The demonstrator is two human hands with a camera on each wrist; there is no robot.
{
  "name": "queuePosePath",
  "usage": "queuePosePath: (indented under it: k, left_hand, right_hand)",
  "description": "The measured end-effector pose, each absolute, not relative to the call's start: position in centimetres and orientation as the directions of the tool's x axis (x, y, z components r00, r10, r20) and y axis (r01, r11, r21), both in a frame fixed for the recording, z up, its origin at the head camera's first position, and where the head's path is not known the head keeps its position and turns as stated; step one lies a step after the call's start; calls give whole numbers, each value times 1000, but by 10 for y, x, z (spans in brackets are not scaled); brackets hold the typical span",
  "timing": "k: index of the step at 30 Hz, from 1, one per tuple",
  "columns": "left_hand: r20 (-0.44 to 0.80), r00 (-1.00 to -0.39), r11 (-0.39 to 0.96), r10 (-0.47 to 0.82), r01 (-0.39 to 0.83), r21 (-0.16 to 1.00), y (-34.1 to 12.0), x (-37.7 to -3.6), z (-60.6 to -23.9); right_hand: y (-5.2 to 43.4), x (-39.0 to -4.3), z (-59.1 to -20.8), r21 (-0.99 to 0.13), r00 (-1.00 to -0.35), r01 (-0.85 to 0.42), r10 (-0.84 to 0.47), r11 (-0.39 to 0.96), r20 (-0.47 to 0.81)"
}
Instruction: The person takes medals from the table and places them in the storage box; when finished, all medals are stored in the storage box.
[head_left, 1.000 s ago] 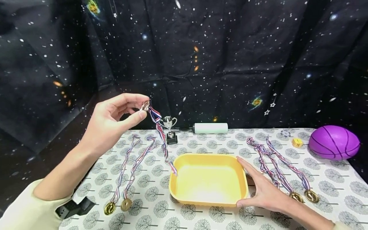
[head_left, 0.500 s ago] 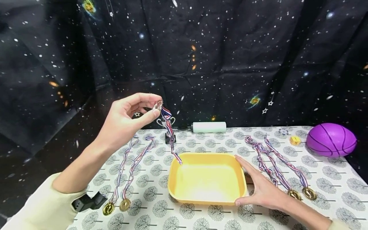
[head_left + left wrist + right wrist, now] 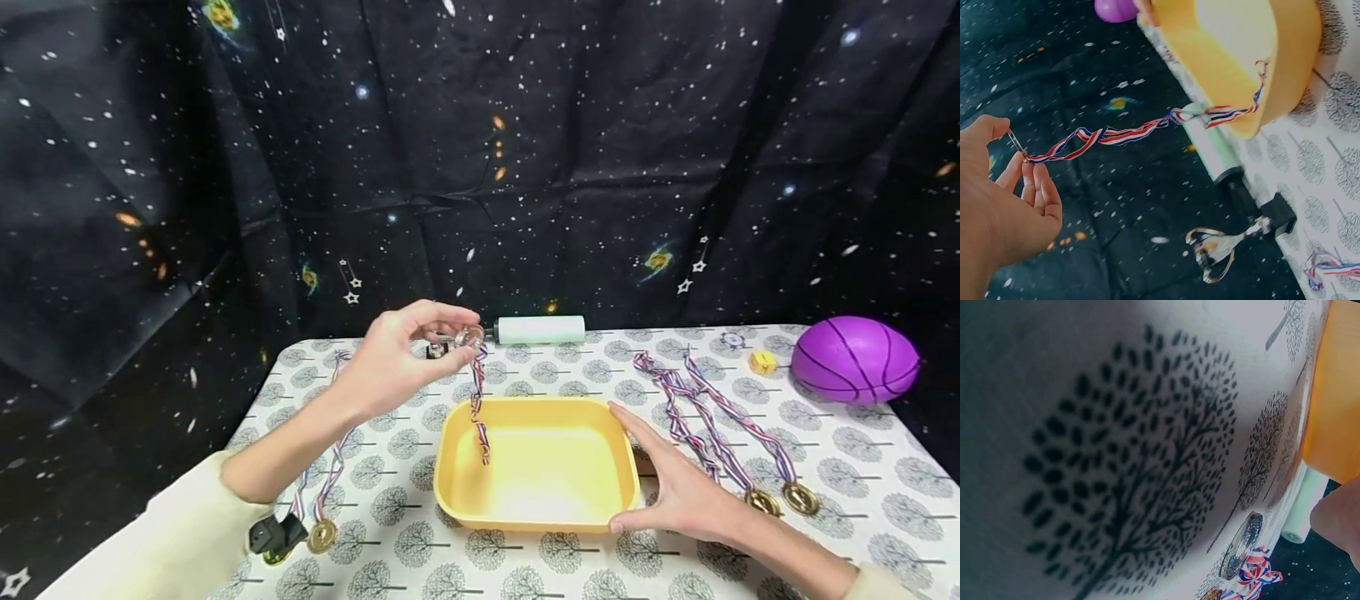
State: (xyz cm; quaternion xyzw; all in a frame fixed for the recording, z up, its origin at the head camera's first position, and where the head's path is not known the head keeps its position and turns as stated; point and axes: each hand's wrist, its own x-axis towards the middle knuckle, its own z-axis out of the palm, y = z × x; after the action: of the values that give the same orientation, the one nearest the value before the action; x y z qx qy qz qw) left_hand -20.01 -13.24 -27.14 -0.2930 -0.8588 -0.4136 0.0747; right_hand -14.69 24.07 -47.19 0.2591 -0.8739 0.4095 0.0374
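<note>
My left hand [image 3: 461,336] pinches a silver medal [image 3: 472,337] between thumb and fingers above the far left corner of a yellow tray [image 3: 525,523]. The medal's red, white and blue ribbon [image 3: 478,412] hangs down, and its end reaches inside the tray. In the left wrist view the ribbon [image 3: 1116,134] runs from my fingers [image 3: 1038,187] to the tray's rim [image 3: 1235,94]. My right hand [image 3: 643,477] lies flat with straight fingers against the tray's right side, holding nothing.
Two gold medals [image 3: 321,535] with ribbons lie left of the tray, and two more [image 3: 799,498] to the right. A white cylinder [image 3: 540,329], a yellow die [image 3: 763,362] and a purple ball [image 3: 855,358] sit at the back. A small trophy [image 3: 1222,247] stands behind my left hand.
My left hand has moved right and down with the medal, so the ribbon's end now hangs inside the tray. The right hand has stayed against the tray.
</note>
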Motion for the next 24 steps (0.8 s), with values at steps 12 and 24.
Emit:
queuePosePath:
  k: [12, 24]
  left_hand:
    - [294, -783, 520, 549, 595, 613, -88, -215, -322]
    - [160, -753, 540, 638, 585, 605, -40, -210, -377]
  right_hand:
    - [242, -146, -470, -695, -865, -480, -419, 535, 276]
    - [242, -148, -472, -697, -856, -495, -431, 519, 286]
